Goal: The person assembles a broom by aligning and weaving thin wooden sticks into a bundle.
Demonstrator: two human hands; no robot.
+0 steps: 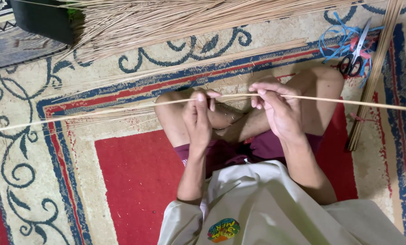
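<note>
Both hands, left (197,119) and right (278,109), pinch one thin stick (348,102) held across the knees above the rug (130,181). Bent too hard between the pinches, it would likely snap.

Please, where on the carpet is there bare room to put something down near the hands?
Free: the red carpet patch beside the left hand. Crowded: the stick pile at the top, the scissors with blue strips, and the stick bundle near the right hand.

A home floor: patterned carpet (53,149), loose sticks (166,20), scissors (354,61).
</note>
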